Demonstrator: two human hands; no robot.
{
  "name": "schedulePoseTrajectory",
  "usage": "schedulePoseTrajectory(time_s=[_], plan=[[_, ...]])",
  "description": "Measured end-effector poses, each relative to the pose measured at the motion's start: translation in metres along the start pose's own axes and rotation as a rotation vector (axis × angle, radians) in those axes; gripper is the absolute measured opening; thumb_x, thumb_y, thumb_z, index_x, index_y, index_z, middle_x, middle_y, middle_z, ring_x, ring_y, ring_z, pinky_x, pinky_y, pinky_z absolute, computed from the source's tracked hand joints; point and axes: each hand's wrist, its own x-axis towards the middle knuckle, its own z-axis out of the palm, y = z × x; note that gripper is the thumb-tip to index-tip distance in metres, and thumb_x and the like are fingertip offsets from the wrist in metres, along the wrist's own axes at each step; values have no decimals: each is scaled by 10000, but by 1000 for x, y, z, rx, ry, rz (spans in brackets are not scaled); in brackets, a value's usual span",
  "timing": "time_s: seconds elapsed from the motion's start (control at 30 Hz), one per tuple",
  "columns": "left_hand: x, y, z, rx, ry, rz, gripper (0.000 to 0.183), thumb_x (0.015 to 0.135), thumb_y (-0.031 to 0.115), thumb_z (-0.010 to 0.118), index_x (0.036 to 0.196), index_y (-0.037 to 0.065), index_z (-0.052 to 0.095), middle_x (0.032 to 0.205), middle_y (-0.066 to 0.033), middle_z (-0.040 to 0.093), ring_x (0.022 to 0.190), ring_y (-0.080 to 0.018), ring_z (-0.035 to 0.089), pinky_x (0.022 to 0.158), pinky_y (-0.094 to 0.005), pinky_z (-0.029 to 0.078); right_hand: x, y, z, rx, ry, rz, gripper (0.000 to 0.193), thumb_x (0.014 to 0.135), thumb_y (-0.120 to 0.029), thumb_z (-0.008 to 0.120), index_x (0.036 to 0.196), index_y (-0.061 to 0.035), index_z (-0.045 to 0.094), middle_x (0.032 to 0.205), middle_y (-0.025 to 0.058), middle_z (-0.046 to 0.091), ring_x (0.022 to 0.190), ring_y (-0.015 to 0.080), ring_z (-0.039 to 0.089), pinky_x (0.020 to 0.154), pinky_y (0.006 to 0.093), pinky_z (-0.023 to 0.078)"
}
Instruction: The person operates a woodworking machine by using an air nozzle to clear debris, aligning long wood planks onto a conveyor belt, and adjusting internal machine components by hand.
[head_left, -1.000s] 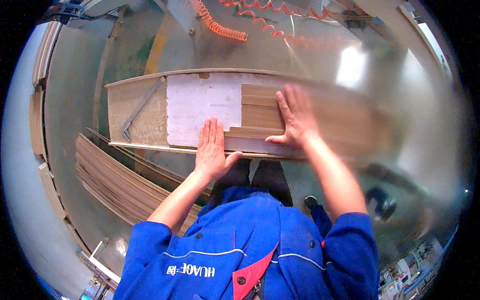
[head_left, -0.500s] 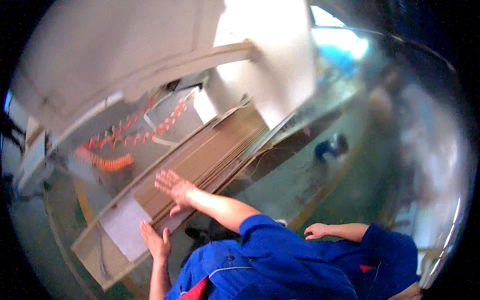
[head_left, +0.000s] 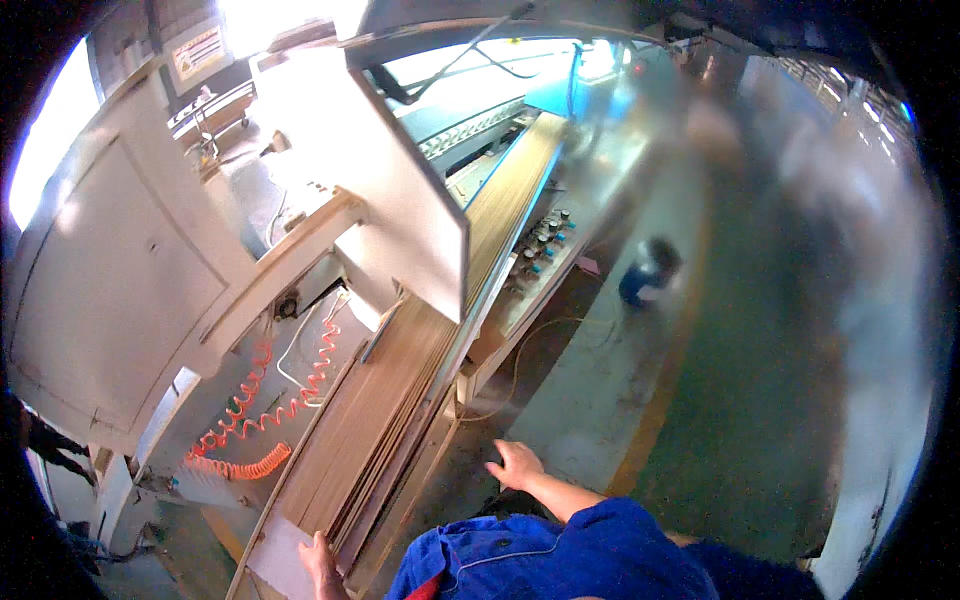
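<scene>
By the brown strips (head_left: 385, 375), the left hand (head_left: 319, 562) has an unclear grip; the right hand (head_left: 517, 466) hangs empty, loosely spread.

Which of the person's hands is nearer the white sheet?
The left hand, at the white sheet beside the brown strips; the right hand is out to the side, clear of both.

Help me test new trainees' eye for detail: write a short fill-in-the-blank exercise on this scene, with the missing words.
1. The hand farther from the brown strips is the person's ____ one.
2. The sleeve on that same arm is coloured ____.
3. The left hand is by the strips' ____ end, not their far end.
4. The coiled orange hose lies on the picture's ____ side of the strips.

Missing words: right; blue; near; left.
</scene>
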Motion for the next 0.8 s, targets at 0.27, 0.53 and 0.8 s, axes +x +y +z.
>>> schedulePoseTrajectory(time_s=[0.27, 0.53, 0.8], plan=[[26, 20, 34, -93, 179, -102, 484, 807, 344, 629, 889, -133, 632, 871, -151, 664, 755, -246, 611, 685, -439, 497, -46, 194, -40, -61, -436, 652, 697, 851, -497, 640, 1330, 1, 544, 1314, 244, 584, 1220, 400, 555, 1013, 475, 453], [21, 33, 33, -560, 5, -137, 557, 785, 494, 743, 1085, 36, 638, 868, -99, 636, 751, -275, 584, 608, -484, 465, 20, 278, -72, -105, -330, 581, 588, 840, -412, 681, 1211, 42, 628, 1221, 264, 635, 1125, 399, 620, 958, 454, 492], [2, 37, 34, -621, 0, -206, 703, 845, 419, 698, 1327, -65, 531, 1275, -209, 596, 1132, -355, 590, 903, -501, 500, 95, 249, -95, 369, -154, 448, 196, 936, -199, 651, 1005, -16, 660, 773, 27, 640, 649, 118, 567, 559, 306, 461]])
